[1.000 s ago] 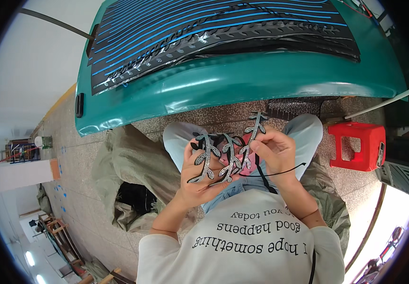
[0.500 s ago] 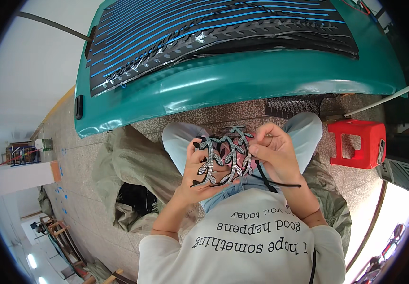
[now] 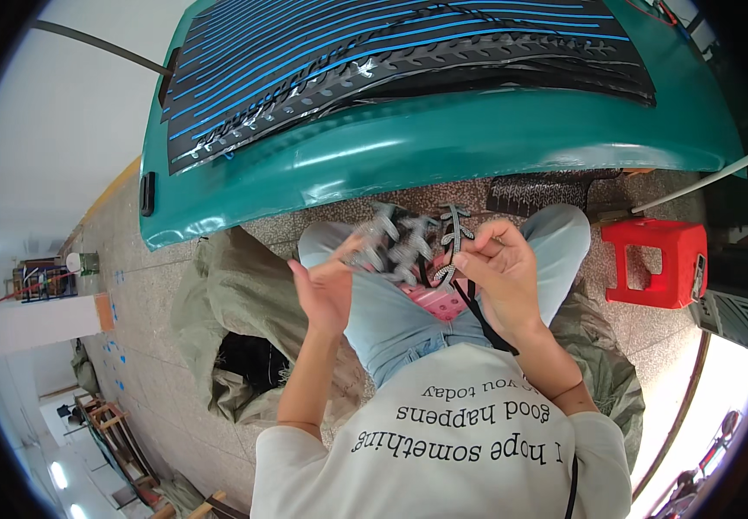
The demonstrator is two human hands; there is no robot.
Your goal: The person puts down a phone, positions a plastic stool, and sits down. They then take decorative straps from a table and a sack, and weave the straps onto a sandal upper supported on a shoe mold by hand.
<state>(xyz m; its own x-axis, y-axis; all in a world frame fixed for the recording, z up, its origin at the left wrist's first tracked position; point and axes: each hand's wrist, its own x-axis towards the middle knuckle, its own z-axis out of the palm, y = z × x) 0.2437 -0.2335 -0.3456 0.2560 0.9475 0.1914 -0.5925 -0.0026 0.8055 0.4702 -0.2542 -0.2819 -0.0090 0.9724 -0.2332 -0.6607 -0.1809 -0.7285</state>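
Note:
Black leaf-shaped rhinestone trim [image 3: 454, 246] hangs in several strands above my lap. My right hand [image 3: 505, 275] pinches one edge of it between thumb and fingers. A black cord [image 3: 479, 322] trails from below that hand toward my shirt. At the other side, my left hand [image 3: 326, 290] is spread with its thumb out and palm turned inward. The strands nearest its fingertips are smeared by motion, so whether they touch cannot be made out. Beneath the trim, a pink patterned thing [image 3: 440, 303] lies between my thighs, partly hidden.
Ahead stands a green-covered table [image 3: 322, 190] bearing a black sheet with blue stripes [image 3: 244, 73] and more leaf trim [image 3: 305, 95]. A red plastic stool [image 3: 658, 264] is at right. Olive woven sacks [image 3: 218, 294] lie on the floor to the left, with black material inside one opening.
My left hand has let go of the trim and drawn back to the left, opening. The strands it was spread under now swing forward, blurred. My right hand keeps its pinch.

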